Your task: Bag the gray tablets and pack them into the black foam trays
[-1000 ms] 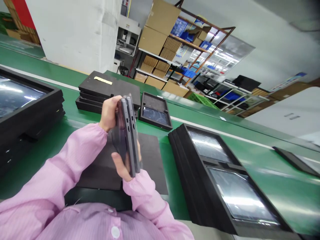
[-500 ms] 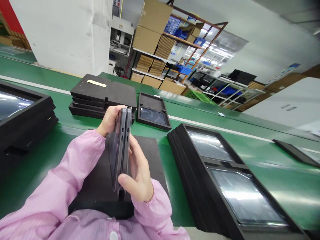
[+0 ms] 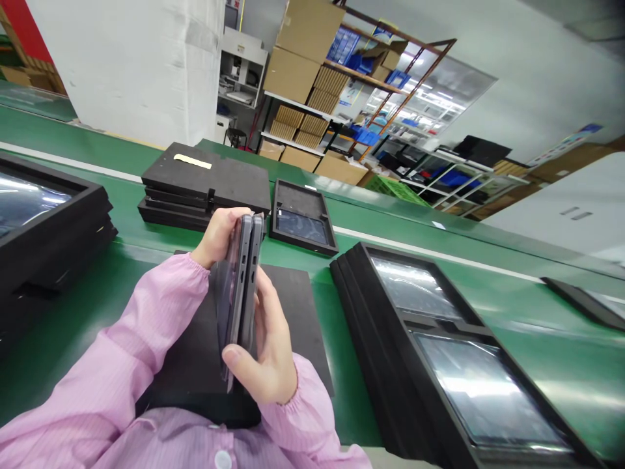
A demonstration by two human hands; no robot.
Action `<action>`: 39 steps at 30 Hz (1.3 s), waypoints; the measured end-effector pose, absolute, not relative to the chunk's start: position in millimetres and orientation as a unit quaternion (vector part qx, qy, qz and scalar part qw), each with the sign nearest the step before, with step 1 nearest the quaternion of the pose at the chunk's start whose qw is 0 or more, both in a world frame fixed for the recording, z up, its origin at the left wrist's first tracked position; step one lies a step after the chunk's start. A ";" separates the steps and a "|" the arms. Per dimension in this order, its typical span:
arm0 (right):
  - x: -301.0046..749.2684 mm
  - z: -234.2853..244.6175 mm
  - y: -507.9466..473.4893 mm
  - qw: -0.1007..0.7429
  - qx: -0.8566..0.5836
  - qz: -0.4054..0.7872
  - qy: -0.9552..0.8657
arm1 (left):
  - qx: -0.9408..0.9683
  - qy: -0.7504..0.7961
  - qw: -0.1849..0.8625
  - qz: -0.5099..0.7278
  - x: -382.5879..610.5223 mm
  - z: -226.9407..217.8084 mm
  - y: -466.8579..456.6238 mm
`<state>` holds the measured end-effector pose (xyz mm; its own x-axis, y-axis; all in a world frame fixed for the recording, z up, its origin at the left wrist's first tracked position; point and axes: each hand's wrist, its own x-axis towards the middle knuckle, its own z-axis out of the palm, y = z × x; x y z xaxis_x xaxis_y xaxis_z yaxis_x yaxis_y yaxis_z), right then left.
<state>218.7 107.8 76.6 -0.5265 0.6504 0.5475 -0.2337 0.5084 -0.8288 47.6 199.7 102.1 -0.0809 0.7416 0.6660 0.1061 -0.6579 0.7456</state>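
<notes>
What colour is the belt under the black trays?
Green belt, clearest in the head view.

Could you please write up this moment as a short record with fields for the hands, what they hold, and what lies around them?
left hand: grips the far end of the two tablets
right hand: grips the near end of the same pair
two tablets: grey, held together on edge, above the black foam mat
right of the hands: long foam tray with glossy screens in its pockets
beyond the hands: stack of black foam trays and a small foam tray
surface: green conveyor belt
</notes>
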 end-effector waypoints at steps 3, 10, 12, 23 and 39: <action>217.4 75.6 105.7 0.468 -0.149 0.474 -0.731 | 0.634 0.345 0.241 0.649 48.6 103.5 198.6; 219.7 76.3 104.5 0.457 -0.183 0.457 -0.741 | 0.632 0.361 0.240 0.642 52.2 105.1 197.3; 220.6 77.4 104.2 0.454 -0.187 0.455 -0.743 | 0.633 0.358 0.241 0.642 53.3 104.2 198.1; 222.7 84.9 104.6 0.483 -0.151 0.466 -0.726 | 0.630 0.354 0.243 0.647 58.5 107.1 198.0; 229.6 87.4 106.8 0.493 -0.167 0.513 -0.683 | 0.629 0.365 0.243 0.642 62.9 109.4 198.4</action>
